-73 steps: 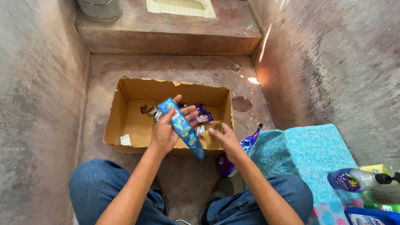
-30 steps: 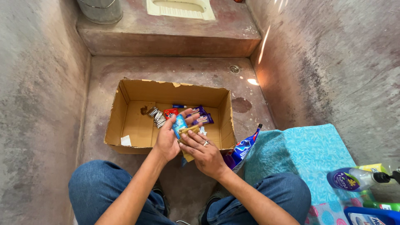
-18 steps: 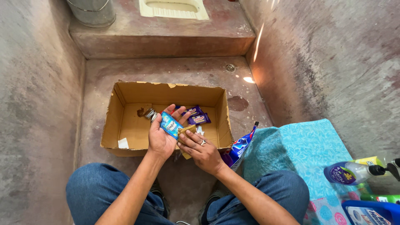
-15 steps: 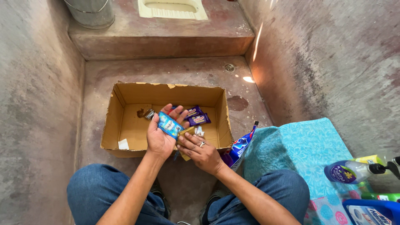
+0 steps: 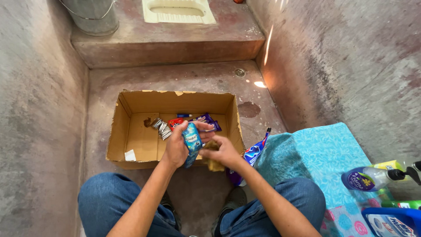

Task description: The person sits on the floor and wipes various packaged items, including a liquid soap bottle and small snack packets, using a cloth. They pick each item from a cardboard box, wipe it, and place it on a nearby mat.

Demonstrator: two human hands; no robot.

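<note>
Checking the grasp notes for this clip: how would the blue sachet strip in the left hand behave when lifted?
Probably floppy: the blue sachet strip bends and droops below the left hand. Likely light, since a few fingers hold it. Its glossy film may be slippery, though that is hard to judge.

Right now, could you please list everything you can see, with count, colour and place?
box: one, brown cardboard, open, on the floor ahead.
small packets: several, purple, red, silver, inside the box.
blue sachet: one, in the left hand.
tan packet: one, in the right hand.
blue bag: one, blue and purple, right of the box.
cloth: one, turquoise, on the right.
spray bottle: one, clear with purple label, lying far right.
bucket: one, grey metal, top left.
squat pan: one, cream, on the raised step.
drain: one, in the floor.
left hand: one, above the box's near edge.
right hand: one, beside it.
</note>
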